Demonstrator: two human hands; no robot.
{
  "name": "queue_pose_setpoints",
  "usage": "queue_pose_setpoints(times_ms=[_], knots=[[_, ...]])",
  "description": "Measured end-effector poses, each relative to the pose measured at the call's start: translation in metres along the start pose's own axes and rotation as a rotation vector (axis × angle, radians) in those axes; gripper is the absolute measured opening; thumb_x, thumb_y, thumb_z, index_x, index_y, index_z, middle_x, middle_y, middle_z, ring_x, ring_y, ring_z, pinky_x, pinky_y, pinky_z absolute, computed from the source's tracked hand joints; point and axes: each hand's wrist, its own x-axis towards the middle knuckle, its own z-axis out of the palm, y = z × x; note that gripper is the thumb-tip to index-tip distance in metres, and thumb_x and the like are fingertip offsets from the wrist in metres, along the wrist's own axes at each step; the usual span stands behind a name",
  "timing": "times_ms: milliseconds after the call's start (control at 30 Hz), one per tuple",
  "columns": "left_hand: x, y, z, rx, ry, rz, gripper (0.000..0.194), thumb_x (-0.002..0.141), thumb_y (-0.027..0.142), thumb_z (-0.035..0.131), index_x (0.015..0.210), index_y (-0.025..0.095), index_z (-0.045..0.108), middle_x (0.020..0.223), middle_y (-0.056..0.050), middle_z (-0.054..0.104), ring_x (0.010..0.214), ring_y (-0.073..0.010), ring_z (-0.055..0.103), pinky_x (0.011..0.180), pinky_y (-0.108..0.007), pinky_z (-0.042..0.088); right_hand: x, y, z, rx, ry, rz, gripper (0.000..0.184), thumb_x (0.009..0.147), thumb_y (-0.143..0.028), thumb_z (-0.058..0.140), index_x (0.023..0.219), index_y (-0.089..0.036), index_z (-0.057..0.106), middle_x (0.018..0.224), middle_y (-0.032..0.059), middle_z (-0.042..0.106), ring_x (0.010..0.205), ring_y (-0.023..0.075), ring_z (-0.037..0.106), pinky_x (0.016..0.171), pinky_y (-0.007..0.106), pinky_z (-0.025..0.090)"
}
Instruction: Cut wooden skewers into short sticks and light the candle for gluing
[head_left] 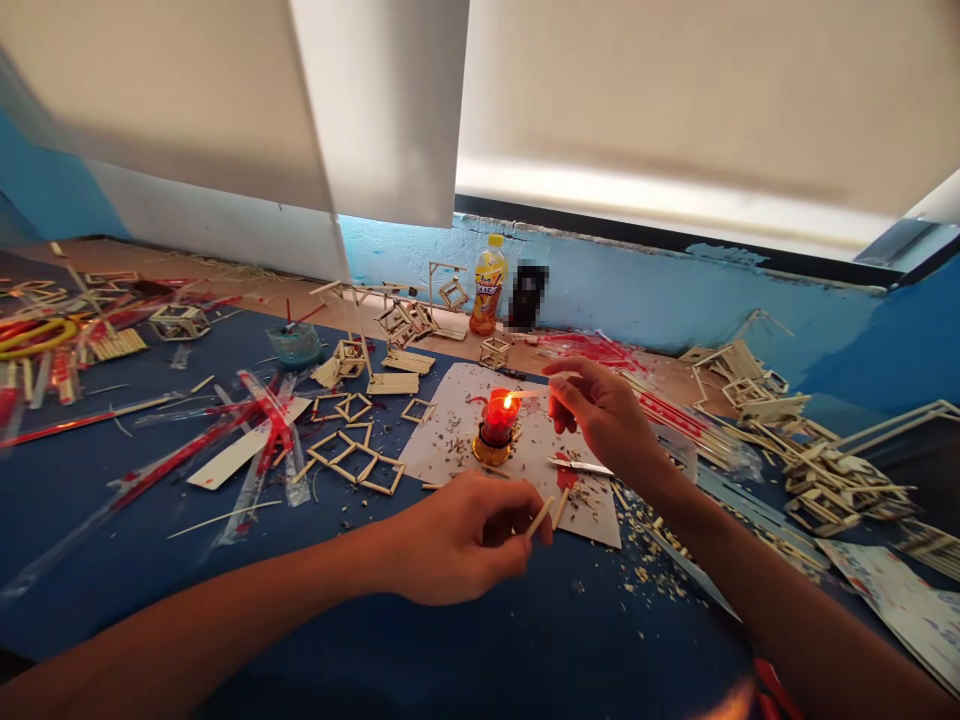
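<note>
A lit red candle [496,420] stands in a gold-coloured holder [492,450] on a stained sheet of white paper [439,425]. My right hand [589,405] pinches a thin wooden stick [529,394], whose tip reaches the flame from the right. Nearer to me, my left hand [480,535] is closed on a short wooden stick [540,516] that points up and to the right. On the paper below my right hand lies a knife [581,466], beside a red stain. Square stick frames [352,462] lie flat to the left of the candle.
Behind stand a drink bottle [487,290] and a small stick cube [493,352]. At left are a glass bowl [295,343] and red plastic-wrapped stick packs [262,420]. A pile of stick structures [832,480] fills the right side, with wood shavings [652,555] nearby.
</note>
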Motion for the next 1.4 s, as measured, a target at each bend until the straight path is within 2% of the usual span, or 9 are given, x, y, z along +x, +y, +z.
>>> queue_pose_setpoints(times_ms=[100,200,467,867,1400], knots=[[0.0,0.0007,-0.0007,-0.097,-0.024,-0.041,0.016,0.099,0.022,0.047,0.096,0.017,0.062,0.073,0.002,0.057,0.058,-0.0088,0.049,0.053,-0.02,0.04,0.0,0.0011,-0.0005,0.018,0.004,0.011,0.014,0.101,-0.037,0.059,0.102,-0.023,0.059,0.061,-0.0048,0.061,0.05,0.0118,0.056,0.049,0.027,0.04],[-0.0004,-0.0008,-0.0012,-0.131,-0.028,-0.055,0.021,0.103,0.027,0.046,0.1,0.016,0.064,0.075,0.002,0.058,0.058,-0.0085,0.049,0.053,-0.019,0.04,0.0002,0.0028,-0.0023,0.036,0.005,0.016,0.012,0.102,-0.036,0.057,0.099,-0.024,0.057,0.059,-0.0051,0.062,0.047,0.0116,0.056,0.046,0.026,0.039],[-0.0028,-0.0054,-0.0015,-0.133,-0.042,-0.04,0.02,0.103,0.026,0.05,0.106,0.016,0.066,0.076,0.002,0.06,0.059,-0.0089,0.051,0.055,-0.02,0.042,0.0006,0.0075,0.001,0.115,-0.043,0.002,0.013,0.101,-0.032,0.059,0.092,-0.024,0.053,0.062,-0.0051,0.065,0.05,0.0119,0.062,0.047,0.026,0.043],[-0.0029,-0.0022,-0.0034,-0.128,-0.039,-0.007,0.018,0.102,0.022,0.05,0.105,0.015,0.066,0.075,0.002,0.061,0.058,-0.0079,0.051,0.055,-0.018,0.042,0.0011,0.0078,-0.0017,0.117,-0.035,-0.018,0.016,0.102,-0.032,0.059,0.089,-0.024,0.053,0.063,-0.0046,0.066,0.05,0.0112,0.063,0.048,0.026,0.044],[-0.003,-0.0053,-0.0043,-0.159,-0.028,-0.035,0.026,0.108,0.03,0.041,0.113,0.017,0.063,0.085,0.001,0.063,0.065,-0.01,0.053,0.062,-0.024,0.044,0.0003,0.0068,0.0006,0.074,-0.037,-0.039,0.013,0.099,-0.028,0.061,0.089,-0.023,0.055,0.062,-0.0037,0.063,0.051,0.012,0.06,0.048,0.027,0.045]])
